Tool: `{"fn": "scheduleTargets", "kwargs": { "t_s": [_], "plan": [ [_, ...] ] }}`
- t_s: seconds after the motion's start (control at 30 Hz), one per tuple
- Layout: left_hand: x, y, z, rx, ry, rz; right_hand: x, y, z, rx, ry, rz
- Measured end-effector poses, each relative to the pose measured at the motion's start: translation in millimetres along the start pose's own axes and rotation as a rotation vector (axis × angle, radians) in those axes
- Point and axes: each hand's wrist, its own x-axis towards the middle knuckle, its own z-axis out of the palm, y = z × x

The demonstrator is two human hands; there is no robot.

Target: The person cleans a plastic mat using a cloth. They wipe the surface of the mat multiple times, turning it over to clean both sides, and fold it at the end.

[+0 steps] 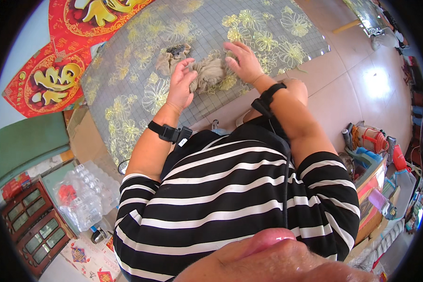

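A bunched grey-beige cloth (211,73) lies on the table under a clear, yellow-flowered table cover (127,105). At the cloth's left side is my left hand (183,80), fingers apart, its fingertips beside or lightly touching the folds. My right hand (245,61) is at the cloth's upper right, thumb and fingers parted around a small greenish-yellow round thing (231,55); whether it grips this cannot be told. Beyond my left hand sits a second crumpled beige cloth (166,61) with a dark, speckled clump (176,51) in its top. Both wrists wear black straps.
Red and gold paper decorations (53,83) hang at the left. Clear plastic containers (84,194) stand at the lower left, beside a dark red cabinet door (38,229). To the right, a box (373,187) holds bottles and packages on the tiled floor (352,91).
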Motion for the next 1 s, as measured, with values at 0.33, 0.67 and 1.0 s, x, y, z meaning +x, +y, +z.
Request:
{"fn": "scheduleTargets", "kwargs": {
  "t_s": [0.33, 0.67, 1.0],
  "plan": [
    [-16, -4, -4, 0.207, -0.137, 0.03, -19, -38, -67, 0.562, -0.307, 0.335],
    [-45, -35, -91, 1.344, 0.09, 0.571, -15, -41, 35, -0.423, -0.454, -0.121],
    [-52, -35, -92, 1.396, 0.126, 0.624, -25, 30, -35, -0.854, -0.071, 0.016]
  ]
}}
